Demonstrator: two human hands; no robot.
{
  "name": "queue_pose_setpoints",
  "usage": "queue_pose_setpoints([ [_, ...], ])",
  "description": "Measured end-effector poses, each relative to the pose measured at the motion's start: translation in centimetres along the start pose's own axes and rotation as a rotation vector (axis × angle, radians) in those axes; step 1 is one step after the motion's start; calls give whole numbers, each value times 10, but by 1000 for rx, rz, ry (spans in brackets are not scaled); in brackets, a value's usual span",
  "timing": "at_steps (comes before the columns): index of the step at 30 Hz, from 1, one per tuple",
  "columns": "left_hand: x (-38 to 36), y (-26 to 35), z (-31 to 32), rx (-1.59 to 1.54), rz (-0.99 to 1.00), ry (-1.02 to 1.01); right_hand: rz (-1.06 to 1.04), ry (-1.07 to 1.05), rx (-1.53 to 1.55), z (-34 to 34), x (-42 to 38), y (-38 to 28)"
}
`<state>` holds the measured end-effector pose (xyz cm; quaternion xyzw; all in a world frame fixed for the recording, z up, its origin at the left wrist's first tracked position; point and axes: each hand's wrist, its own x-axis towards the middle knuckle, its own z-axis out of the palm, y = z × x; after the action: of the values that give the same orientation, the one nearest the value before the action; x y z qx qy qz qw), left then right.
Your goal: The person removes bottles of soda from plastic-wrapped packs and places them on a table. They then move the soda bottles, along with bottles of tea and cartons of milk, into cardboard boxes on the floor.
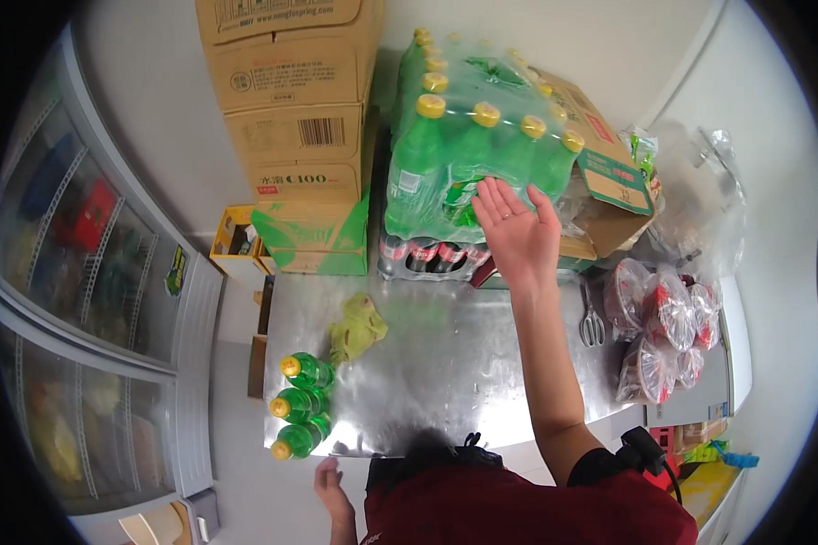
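My right hand (518, 227) is raised, palm up with fingers stretched out and nothing in it, in front of a shrink-wrapped pack of green bottles (418, 173) with yellow caps. That pack rests on a wrapped pack of dark bottles (427, 257). Low at the left, my left hand (330, 481) hangs beside the front edge of the metal table (427, 363), its fingers loosely apart and holding nothing visible. Just above it, three green bottles (304, 404) stand at the table's left front corner. A crumpled yellow-green cloth (359, 329) lies behind them.
Tall cardboard boxes (300, 127) stand at the back left, and an open carton (609, 182) at the back right. Scissors (592, 318) and plastic-wrapped bowls (668, 313) are on the right. A glass-door fridge (91, 272) lines the left side.
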<state>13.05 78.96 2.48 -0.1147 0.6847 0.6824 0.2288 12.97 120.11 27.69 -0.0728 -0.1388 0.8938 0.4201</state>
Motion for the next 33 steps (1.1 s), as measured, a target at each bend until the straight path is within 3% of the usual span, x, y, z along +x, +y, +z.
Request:
queue_pose_setpoints([
  [4, 20, -5, 20, 32, -25, -306, -58, 39, 157, 20, 4, 10],
  [6, 21, 21, 42, 64, -23, -464, -112, 10, 44, 15, 22, 19],
  [8, 32, 25, 71, 12, 10, -538, -138, 137, 1, 14, 29, 20],
  [10, 38, 32, 108, -183, -133, -695, 117, -486, 205, -23, 59, 12],
  [11, 43, 31, 127, -272, -219, -789, 116, -452, 216, -37, 57, 9],
  [12, 46, 37, 145, -325, -292, -906, 3, -129, 199, -18, 37, 15],
  [13, 47, 41, 160, -346, -364, -901, -104, 167, 172, 5, 26, 20],
  [18, 75, 66, 227, -490, -496, -937, -36, 212, 34, 9, -59, 9],
  [23, 122, 89, 281, -604, -414, -973, 3, 177, -32, -36, -129, -7],
  [26, 160, 78, 307, -533, -402, -1037, 66, 19, -23, -45, -141, -15],
  [28, 160, 83, 319, -590, -487, -1122, -95, 366, -196, -18, -144, -17],
  [29, 165, 85, 325, -647, -461, -1144, -65, 209, -291, -28, -142, -24],
  [33, 148, 141, 348, -691, -362, -1048, -107, 340, -344, -46, -133, -28],
])
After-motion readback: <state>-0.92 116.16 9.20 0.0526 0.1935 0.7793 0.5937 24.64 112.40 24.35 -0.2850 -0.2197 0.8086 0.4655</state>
